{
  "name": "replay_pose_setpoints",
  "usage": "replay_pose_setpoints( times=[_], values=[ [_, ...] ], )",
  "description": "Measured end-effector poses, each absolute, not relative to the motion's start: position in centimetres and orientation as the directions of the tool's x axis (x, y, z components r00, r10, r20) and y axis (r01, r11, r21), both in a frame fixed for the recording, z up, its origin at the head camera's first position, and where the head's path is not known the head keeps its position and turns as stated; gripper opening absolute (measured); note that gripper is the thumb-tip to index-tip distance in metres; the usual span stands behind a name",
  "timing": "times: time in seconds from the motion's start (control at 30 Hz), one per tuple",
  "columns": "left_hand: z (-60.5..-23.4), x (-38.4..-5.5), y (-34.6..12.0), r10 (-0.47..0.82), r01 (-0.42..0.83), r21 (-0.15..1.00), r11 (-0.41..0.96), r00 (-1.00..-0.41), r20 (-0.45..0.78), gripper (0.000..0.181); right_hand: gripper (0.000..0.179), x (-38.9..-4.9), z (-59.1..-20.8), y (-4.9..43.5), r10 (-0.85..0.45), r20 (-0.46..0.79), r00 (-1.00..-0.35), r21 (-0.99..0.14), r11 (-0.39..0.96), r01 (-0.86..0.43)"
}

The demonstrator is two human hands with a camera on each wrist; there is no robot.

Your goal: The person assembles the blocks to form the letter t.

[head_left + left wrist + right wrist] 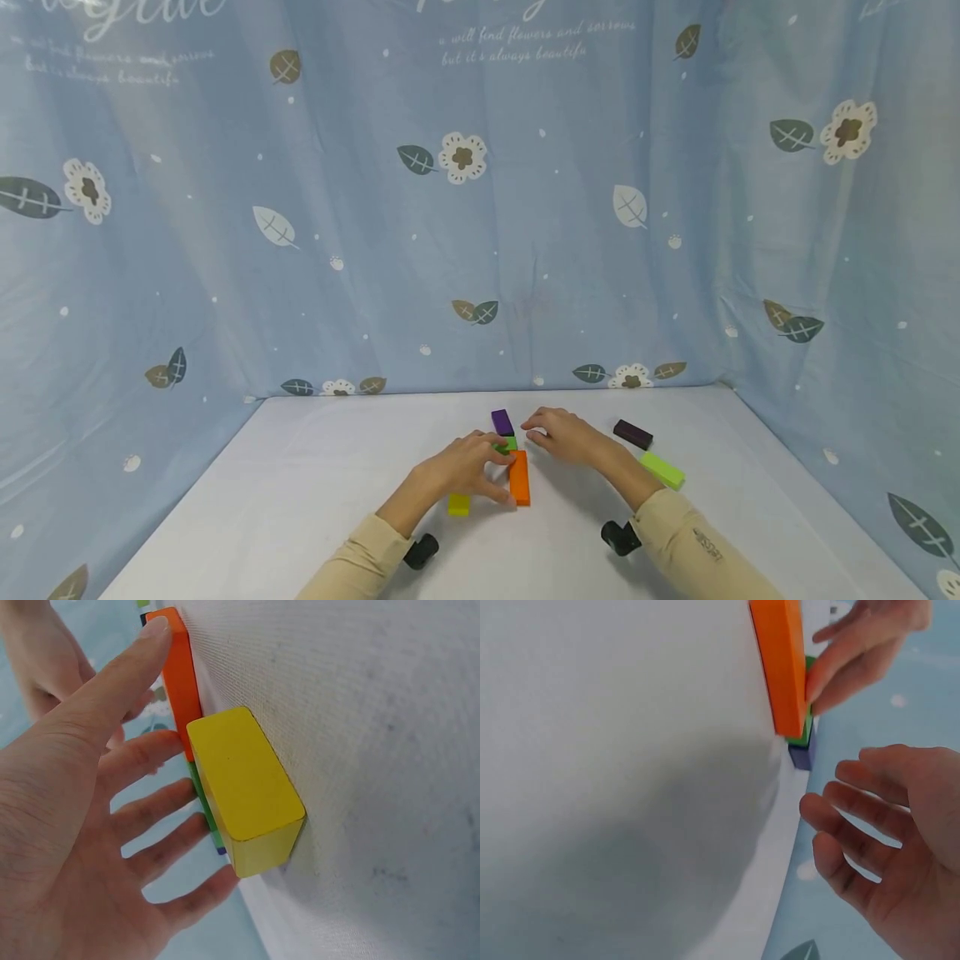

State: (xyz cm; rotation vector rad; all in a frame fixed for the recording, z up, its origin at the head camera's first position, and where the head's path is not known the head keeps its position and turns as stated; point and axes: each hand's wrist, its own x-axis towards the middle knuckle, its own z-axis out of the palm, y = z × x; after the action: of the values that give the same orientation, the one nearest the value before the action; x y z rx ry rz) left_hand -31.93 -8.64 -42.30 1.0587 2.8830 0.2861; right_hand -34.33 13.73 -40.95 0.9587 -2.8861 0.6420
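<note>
Left hand (467,467), spread; orange block (521,482) touching, on its right; right hand (567,437), loosely curved, unladen; step: seemingly positioning; next: probably gentle alignment.

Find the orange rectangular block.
In the head view, the orange rectangular block sits just right of centre, touching the left hand, on the near side of the green rectangular block.

From well back, your head camera looks forward and down over the white cloth-covered table (300,500) toward the blue leaf-printed fabric curtain (360,225). Your wrist cameras look from close in, the table tipped sideways; both share the long orange rectangular block (182,686).
</note>
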Motion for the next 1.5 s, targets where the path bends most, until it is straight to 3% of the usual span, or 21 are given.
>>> replay_pose_setpoints(
  times=[0.93,1.23,1.5],
  values=[
    [-41.8,-32.1,-8.7,0.643,0.635,0.186,0.750,-0.765,0.017,0.071,0.038,-39.7,-42.0,12.3,-0.576,0.235,-0.783,-0.374,0.690,-0.620],
    [-42.2,-32.2,-8.8,0.646,0.635,0.190,0.748,-0.764,0.011,0.072,0.043,-40.5,-43.1,11.9,-0.658,0.254,-0.709,-0.334,0.628,-0.703],
    [-42.3,-32.1,-8.8,0.655,0.645,0.198,0.738,-0.755,0.022,0.071,0.045,-40.4,-43.3,11.7,-0.717,0.198,-0.669,-0.348,0.586,-0.731]
  ],
)
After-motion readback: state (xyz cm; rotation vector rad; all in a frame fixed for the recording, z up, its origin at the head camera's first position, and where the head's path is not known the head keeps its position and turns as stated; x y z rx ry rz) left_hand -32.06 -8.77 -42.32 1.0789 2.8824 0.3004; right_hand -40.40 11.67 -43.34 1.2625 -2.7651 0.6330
